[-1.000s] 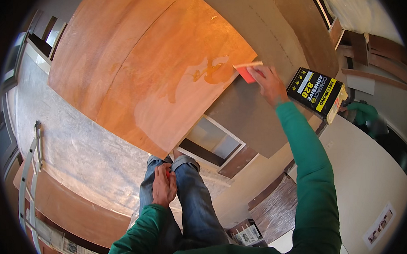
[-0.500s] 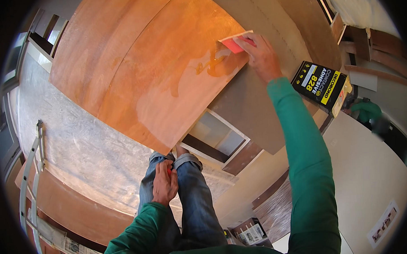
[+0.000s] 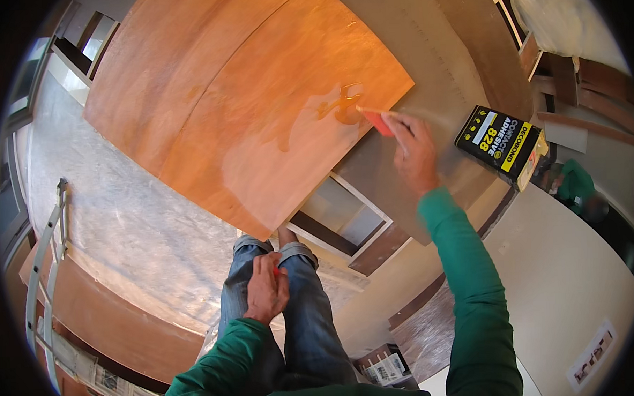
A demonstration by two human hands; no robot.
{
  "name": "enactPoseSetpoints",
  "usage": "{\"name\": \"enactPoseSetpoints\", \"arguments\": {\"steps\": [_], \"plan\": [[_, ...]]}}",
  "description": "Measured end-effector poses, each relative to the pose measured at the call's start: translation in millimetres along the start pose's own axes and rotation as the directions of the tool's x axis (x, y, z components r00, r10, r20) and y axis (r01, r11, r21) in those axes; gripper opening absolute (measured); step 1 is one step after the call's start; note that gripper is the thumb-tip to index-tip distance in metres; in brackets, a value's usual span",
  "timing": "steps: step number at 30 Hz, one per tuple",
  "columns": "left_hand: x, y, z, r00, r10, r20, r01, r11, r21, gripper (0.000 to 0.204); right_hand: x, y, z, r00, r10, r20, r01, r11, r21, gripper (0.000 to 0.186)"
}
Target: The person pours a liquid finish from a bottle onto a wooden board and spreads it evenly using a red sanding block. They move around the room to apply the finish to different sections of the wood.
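My right hand (image 3: 416,152) grips a red spreader (image 3: 378,121) by its upper part. The spreader is tilted, its pale edge at the right side of the wet amber adhesive pool (image 3: 347,112); whether it touches the surface I cannot tell. That pool lies on an orange-brown plywood panel (image 3: 208,90), whose near-right part has a glossy, paler wet film. Over my knees, my left hand (image 3: 266,292) is closed around a small red thing (image 3: 278,271), mostly hidden by the fingers.
A black and yellow adhesive tin (image 3: 498,144) stands right of my right hand. Beneath the panel lies a grey-brown sheet (image 3: 393,185), beside an open frame (image 3: 338,215). A metal ladder (image 3: 49,277) is at left. Another person in a green sleeve (image 3: 576,185) is at far right.
My right hand and the spreader have come nearer to me, from beyond the adhesive pool to its right side. The spreader has turned more edge-on. The other person at right has shifted.
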State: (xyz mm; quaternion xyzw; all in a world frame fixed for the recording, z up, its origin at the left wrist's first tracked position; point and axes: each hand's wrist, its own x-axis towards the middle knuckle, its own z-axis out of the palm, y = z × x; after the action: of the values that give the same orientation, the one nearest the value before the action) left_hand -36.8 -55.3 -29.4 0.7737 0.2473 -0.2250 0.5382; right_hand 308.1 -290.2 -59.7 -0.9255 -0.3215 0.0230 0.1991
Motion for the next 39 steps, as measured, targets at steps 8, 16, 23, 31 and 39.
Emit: {"name": "enactPoseSetpoints", "arguments": {"steps": [8, 16, 23, 31, 39], "plan": [[-8.5, -19.6, 23.2, 0.995, 0.028, 0.093, -0.027, 1.000, -0.010, 0.035, -21.5, 0.5, 27.8, 0.981, -0.173, 0.088, 0.185, 0.972, -0.147, 0.055], [-23.5, -42.7, 29.9, 0.992, -0.088, 0.088, 0.088, 0.996, 0.005, 0.033, -49.8, -36.4, 3.3, 0.997, -0.069, 0.019, 0.070, 0.992, -0.105, 0.053], [-38.9, -53.0, 55.8, 0.994, -0.093, 0.061, 0.096, 0.994, -0.051, 0.032, 63.3, 39.6, 15.3, 0.991, -0.120, -0.053, 0.107, 0.973, -0.203, 0.046], [-63.9, -65.0, 100.8, 0.989, -0.138, -0.046, 0.131, 0.983, -0.131, 0.032, -23.9, 30.2, 42.4, 0.942, -0.287, 0.176, 0.333, 0.865, -0.374, 0.049], [-82.2, -72.3, 129.1, 0.983, -0.167, -0.077, 0.152, 0.974, -0.167, 0.034, -76.4, -69.0, 43.3, 0.947, -0.255, 0.196, 0.253, 0.967, 0.039, 0.047]]}}
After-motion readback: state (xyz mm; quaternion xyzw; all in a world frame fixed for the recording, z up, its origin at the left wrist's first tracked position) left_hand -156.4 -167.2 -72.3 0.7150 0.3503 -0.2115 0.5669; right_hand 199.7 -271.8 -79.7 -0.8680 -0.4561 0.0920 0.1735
